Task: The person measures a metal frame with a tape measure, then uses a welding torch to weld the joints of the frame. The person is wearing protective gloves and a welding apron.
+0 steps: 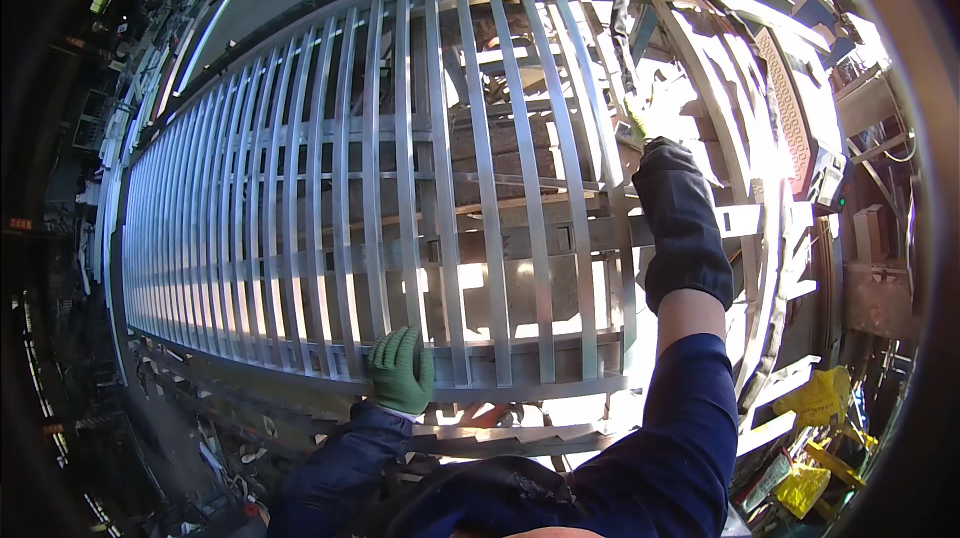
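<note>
1. Dark blue clothing covers the person's torso and arms at the lower edge, the right sleeve reaching up and the left sleeve lying low.
2. Left hand, in a green knitted glove, rests on the near rail of a silver metal grille. Its fingers lie together and bend over the foot of a bar; whether they close around it cannot be told.
3. Right hand is stretched well forward, at the grille's right end. A black cover wraps the forearm and wrist, and a yellow-green patch shows beyond its tip. Glare hides the fingers, so whether they are closed on something cannot be told. A black cable comes down to this hand from above.
4. The grille spans the middle of the view, its many parallel bars running away from the person, with beams visible beneath through the gaps.
5. Farther right stands a reddish perforated panel, with crumpled yellow bags lower down.
6. At upper left, long pale strips lie beyond the grille.
</note>
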Available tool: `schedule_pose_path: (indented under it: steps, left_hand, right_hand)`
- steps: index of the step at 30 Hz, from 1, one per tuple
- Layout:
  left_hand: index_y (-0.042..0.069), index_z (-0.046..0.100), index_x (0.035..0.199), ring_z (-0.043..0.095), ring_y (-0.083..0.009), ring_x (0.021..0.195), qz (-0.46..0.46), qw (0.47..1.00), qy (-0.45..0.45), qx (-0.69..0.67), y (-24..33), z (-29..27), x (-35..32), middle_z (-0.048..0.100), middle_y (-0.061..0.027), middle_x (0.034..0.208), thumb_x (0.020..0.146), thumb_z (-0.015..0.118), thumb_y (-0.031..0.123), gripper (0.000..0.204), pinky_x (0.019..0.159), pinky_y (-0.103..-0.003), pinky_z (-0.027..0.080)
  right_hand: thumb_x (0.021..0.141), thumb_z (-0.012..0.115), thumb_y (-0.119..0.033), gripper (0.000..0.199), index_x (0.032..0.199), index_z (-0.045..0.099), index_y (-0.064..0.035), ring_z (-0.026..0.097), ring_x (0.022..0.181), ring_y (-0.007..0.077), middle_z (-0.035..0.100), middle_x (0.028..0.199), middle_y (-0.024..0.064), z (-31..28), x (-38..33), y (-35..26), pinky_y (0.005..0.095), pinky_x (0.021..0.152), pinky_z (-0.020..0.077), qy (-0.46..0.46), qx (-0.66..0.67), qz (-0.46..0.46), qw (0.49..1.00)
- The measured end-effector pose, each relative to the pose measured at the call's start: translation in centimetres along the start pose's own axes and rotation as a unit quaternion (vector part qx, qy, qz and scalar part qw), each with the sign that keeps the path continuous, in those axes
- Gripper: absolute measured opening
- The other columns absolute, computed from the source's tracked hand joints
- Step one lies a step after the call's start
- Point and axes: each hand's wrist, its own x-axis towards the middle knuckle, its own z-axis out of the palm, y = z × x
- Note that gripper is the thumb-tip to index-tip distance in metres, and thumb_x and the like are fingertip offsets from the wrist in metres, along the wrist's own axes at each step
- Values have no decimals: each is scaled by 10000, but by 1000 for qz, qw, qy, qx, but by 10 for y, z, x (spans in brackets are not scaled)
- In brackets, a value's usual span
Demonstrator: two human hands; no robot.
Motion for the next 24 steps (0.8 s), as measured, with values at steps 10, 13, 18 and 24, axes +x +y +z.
schedule_pose_path:
  steps: [10,13,18,24]
  left_hand:
    - [13,708,1284,654,-414,1164,-8,1000,-21,-11,7,0,12,711,-201,1237,927,701,199,403,1089,-545,459]
    - [41,718,1290,657,-392,1163,-1,1000,-14,-11,5,-1,12,712,-182,1243,927,708,207,399,1065,-531,474]
    - [37,707,1296,661,-393,1160,-5,1000,-7,-9,-2,-2,2,715,-176,1244,929,707,215,408,1071,-532,472]
    - [37,699,1296,662,-405,1146,-2,1000,23,-21,-4,-7,3,718,-182,1223,950,694,238,401,1070,-551,473]
  right_hand:
    - [783,743,-700,880,1504,623,-210,265,1564,430,404,1663,191,83,65,22,673,1263,101,42,-160,65,984]
    - [808,748,-623,820,1497,615,-198,363,1516,449,459,1607,207,72,75,35,697,1220,215,16,-183,53,981]
    - [837,786,-428,464,1185,683,-139,717,1144,353,743,1195,153,11,88,33,477,989,554,-36,57,32,997]
    - [877,731,-422,534,1359,682,-198,717,1201,344,753,1276,151,-159,88,63,479,1004,558,42,70,40,996]
